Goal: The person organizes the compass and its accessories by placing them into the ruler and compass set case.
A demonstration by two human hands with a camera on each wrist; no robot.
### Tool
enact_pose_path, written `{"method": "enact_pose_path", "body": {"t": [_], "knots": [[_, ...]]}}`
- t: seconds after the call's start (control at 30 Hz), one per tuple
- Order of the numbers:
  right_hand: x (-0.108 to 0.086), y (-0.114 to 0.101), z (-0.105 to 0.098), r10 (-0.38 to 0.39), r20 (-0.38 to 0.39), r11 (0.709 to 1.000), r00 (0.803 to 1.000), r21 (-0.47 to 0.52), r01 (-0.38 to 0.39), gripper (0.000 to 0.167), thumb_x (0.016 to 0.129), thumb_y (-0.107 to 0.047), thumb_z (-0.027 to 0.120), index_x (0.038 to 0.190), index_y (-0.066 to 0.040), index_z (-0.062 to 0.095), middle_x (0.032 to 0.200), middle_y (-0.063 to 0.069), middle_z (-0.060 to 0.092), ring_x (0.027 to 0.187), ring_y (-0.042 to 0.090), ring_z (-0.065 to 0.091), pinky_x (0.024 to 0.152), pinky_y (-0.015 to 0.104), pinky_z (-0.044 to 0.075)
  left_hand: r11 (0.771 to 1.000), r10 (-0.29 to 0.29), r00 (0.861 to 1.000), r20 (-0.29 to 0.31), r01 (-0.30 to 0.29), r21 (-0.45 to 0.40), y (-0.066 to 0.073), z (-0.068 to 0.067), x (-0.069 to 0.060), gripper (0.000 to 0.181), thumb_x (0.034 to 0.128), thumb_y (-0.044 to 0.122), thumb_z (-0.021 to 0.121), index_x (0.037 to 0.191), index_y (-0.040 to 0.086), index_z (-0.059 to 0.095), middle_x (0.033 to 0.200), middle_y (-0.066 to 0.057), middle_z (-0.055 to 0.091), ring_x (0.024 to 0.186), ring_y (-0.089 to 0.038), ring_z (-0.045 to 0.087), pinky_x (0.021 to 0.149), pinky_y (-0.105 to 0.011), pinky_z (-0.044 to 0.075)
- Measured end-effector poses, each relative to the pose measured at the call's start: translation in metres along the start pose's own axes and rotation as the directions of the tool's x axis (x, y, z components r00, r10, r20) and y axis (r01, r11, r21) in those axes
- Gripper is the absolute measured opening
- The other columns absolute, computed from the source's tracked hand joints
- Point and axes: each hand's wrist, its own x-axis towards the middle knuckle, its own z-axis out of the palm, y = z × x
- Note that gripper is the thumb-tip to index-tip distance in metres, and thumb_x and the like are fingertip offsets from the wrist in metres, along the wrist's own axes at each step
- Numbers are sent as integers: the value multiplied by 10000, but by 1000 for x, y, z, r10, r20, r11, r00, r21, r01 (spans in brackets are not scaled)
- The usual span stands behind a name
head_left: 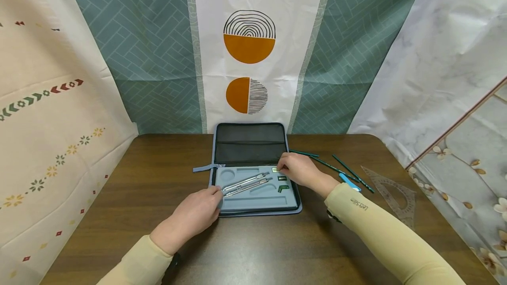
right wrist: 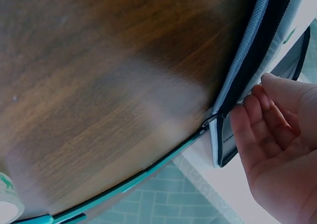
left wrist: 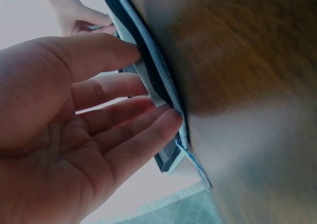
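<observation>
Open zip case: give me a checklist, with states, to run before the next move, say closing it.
1. Lid standing open: ok.
2. Left hand clear of the case: not ok, at its left edge.
3. Right hand empty: cannot tell, its grip is not clearly visible.
4. Metal compasses inside the tray: ok, lying slantwise.
5. Green pencils inside: not ok, on the table beside the case.
6. Clear set square inside: not ok, on the table.

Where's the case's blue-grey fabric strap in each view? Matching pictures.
Head: fabric strap left of centre, sticking out from the left side of the zippered case.
Left wrist: fabric strap below and right of centre.
Right wrist: not visible.
Shared landmark: zippered case, in all three.
</observation>
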Motion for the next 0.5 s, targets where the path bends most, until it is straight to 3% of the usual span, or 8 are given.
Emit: {"method": "enact_pose_path", "body": {"t": [0.33, 0.5], "knots": [[-9, 8, -1, -42, -57, 998, 997, 52, 45, 152, 1002, -35, 812, 1135, -108, 823, 1090, 8, 735, 982, 202, 731, 858, 403, 625, 1000, -3, 1000, -2, 3, 6, 0, 1, -1, 343, 872, 51, 927, 1143, -55, 745, 1206, -211, 743, 1031, -345, 769, 847, -436, 665], [-14, 22, -7, -8, -108, 1000, 994, 22, 10, 252, 988, -48, 834, 1234, -88, 792, 1164, 59, 744, 991, 237, 736, 831, 435, 625, 1000, 8, 1000, -14, -8, 10, -1, 1, 0, 346, 863, 43, 931, 1138, -53, 743, 1202, -211, 742, 1020, -342, 769, 827, -433, 665]]}}
